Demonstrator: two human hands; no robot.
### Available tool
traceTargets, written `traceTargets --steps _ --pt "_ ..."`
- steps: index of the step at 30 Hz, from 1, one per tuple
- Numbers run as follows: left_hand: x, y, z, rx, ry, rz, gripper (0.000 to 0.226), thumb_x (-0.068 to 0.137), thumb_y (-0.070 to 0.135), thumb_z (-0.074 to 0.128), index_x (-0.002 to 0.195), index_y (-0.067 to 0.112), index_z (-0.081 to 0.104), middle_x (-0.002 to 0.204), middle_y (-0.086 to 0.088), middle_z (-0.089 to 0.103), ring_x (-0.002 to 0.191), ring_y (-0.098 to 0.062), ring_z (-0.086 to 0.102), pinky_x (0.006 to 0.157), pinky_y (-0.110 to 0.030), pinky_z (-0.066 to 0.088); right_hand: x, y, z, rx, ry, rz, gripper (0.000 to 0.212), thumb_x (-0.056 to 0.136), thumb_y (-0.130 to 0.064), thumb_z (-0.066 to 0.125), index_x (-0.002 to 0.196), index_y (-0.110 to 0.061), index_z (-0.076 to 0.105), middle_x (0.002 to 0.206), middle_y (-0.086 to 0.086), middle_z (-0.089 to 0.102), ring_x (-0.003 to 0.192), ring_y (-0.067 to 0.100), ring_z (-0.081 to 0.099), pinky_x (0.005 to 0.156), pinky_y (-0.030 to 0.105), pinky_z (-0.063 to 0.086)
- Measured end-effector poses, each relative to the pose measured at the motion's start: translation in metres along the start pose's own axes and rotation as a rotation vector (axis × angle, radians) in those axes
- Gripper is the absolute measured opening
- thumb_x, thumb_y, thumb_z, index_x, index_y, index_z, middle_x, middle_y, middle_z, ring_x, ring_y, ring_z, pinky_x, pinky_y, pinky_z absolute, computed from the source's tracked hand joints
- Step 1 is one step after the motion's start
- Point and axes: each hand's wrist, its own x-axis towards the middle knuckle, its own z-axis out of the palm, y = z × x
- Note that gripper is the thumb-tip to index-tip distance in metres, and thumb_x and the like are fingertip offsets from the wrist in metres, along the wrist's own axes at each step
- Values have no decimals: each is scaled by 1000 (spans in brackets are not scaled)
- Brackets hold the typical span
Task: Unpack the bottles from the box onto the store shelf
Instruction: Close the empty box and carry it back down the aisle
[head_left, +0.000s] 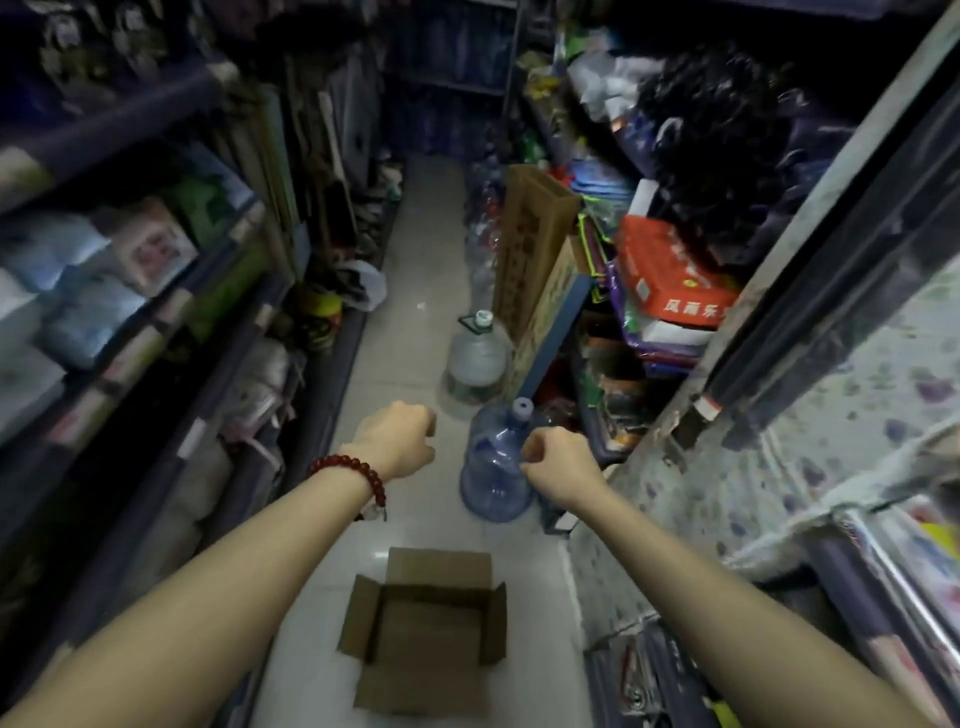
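**Two empty fists over one open box**

I have both arms stretched forward over the aisle. My left hand (397, 434) has its fingers curled under into a loose fist and holds nothing; a single red bead bracelet (358, 475) sits on that wrist. My right hand (558, 460) is curled the same way, also holding nothing, and in this view it overlaps the edge of the blue water jug (496, 462) standing on the floor (whether it actually touches the jug I cannot tell).

One cardboard box (428, 631) lies on the pale tiled floor (415, 260) below my forearms, its four flaps folded outward. I see only bare cardboard inside it, with no bottles in view there.

I count two large water jugs on the floor ahead: the blue one, and farther along a clear jug (475, 358) with a green and white cap. Behind the clear one stands one tall brown carton (532, 244), upright against the right-hand shelving (779, 322).

There are two runs of shelves, one on each side of the aisle. The left shelves (156, 312) carry pale wrapped packs, too blurred to count. On the right, one red package (670, 275) with white lettering lies on top of a mixed pile.
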Motion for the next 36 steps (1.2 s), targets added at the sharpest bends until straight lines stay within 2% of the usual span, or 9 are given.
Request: traceTargets --steps 2,6,11,14,20,25,28,33,36 --pt "0 -10 26 8 -20 -45 34 88 26 56 121 18 56 118 -10 62 105 -30 60 80 -34 49 6 10 25 -9 -61 -17 11 81 -12 57 79 -4 64 90 15 69 91 35 64 67 31 44" --pt "4 -22 82 12 -48 -99 35 89 25 56 123 17 55 119 -9 62 105 -27 61 79 -32 49 14 41 80 -14 -100 -20 15 79 -14 60 66 -19 55 90 13 70 89 32 64 74 33 51" --pt "19 -49 176 19 -73 -108 35 91 26 52 125 16 54 124 -10 57 111 -27 57 82 -32 46 23 99 167 -18 -99 30 3 86 -18 62 87 -18 64 86 3 63 81 21 59 71 27 46" --pt "27 -66 241 23 -64 -118 34 92 29 51 123 17 54 122 -8 56 107 -27 57 86 -36 49 28 139 223 -35 -102 74 8 88 -23 62 82 -22 57 84 0 59 78 17 54 68 25 41" --pt "50 -100 364 7 -48 -130 30 92 34 51 117 19 58 116 -6 57 101 -25 58 89 -40 52 41 206 338 -2 -110 118 20 90 -34 58 92 -15 62 89 4 64 84 21 62 75 35 54" --pt "73 -137 449 7 -5 -141 38 92 36 50 128 23 49 121 -6 55 104 -25 57 89 -41 52 64 243 423 -2 -89 80 29 91 -41 56 86 -12 61 92 9 68 87 26 63 73 34 51" --pt "86 -161 493 -7 31 -163 42 91 35 51 131 24 45 121 -6 54 103 -25 57 88 -41 53 81 259 466 -6 -71 37 30 92 -42 54 87 -13 60 91 8 66 86 24 62 71 32 49" --pt "105 -197 549 -1 73 -209 39 92 34 49 130 24 47 123 -6 53 107 -26 55 90 -42 52 107 285 532 -1 -20 -12 30 92 -43 54 90 -15 61 88 4 65 82 20 63 78 41 57" --pt "110 -214 576 -7 93 -232 38 92 32 48 129 22 49 124 -7 51 110 -26 52 93 -43 50 115 298 563 -12 -16 -42 25 93 -41 54 93 -16 60 90 1 63 81 15 62 77 37 57"
